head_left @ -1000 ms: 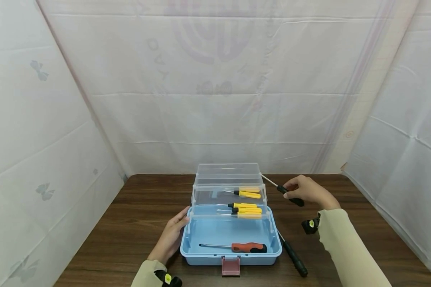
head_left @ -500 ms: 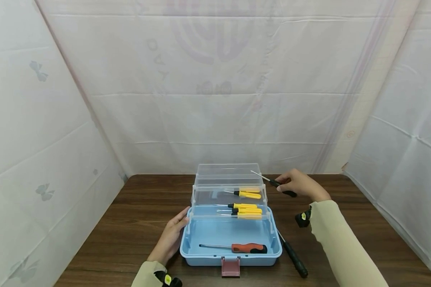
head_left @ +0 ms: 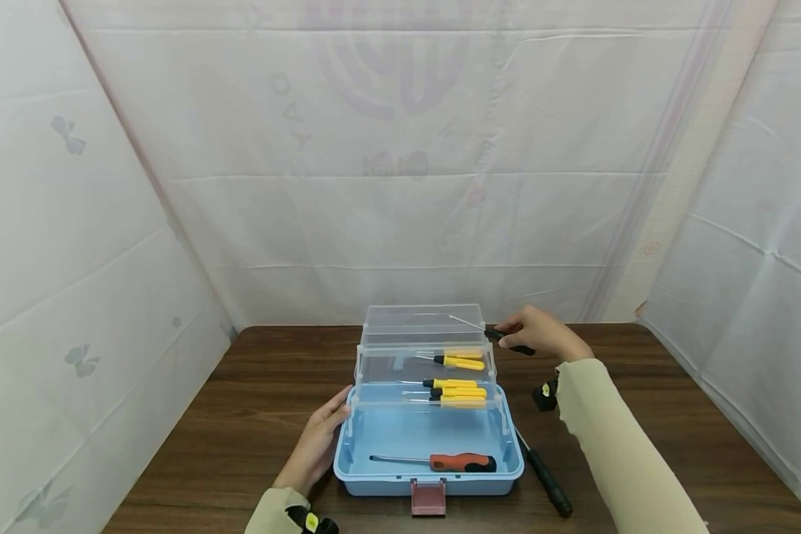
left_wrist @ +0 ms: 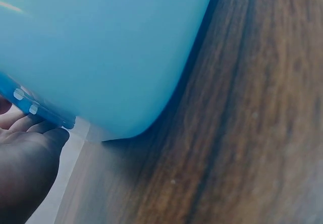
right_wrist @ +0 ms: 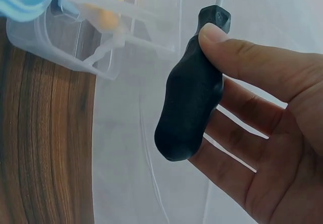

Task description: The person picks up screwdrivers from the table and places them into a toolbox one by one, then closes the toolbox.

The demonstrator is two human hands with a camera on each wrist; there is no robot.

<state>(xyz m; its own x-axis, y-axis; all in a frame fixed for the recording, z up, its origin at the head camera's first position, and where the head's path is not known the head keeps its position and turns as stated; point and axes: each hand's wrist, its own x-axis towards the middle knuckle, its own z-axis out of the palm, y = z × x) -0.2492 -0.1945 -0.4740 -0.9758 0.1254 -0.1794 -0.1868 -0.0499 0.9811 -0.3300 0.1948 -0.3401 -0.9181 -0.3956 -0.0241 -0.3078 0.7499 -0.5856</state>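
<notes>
A light blue toolbox [head_left: 347,467] with clear fold-out trays [head_left: 374,326] stands open on the wooden table [head_left: 240,415]. My right hand [head_left: 537,331] grips a black-handled screwdriver [head_left: 507,343] [right_wrist: 194,88], its thin shaft reaching over the top clear tray. My left hand [head_left: 317,437] [left_wrist: 25,158] rests flat against the box's left wall [left_wrist: 101,57]. Several yellow-handled screwdrivers [head_left: 457,391] lie in the clear trays. An orange-and-black screwdriver [head_left: 460,463] lies in the blue bottom.
Another black-handled screwdriver [head_left: 547,483] lies on the table just right of the box. A red latch [head_left: 429,497] hangs at the box's front. White sheets close in the table on the left, back and right.
My right hand has carried the black-handled screwdriver leftward and farther back, so its shaft is now over the top tray. The left hand has stayed on the box.
</notes>
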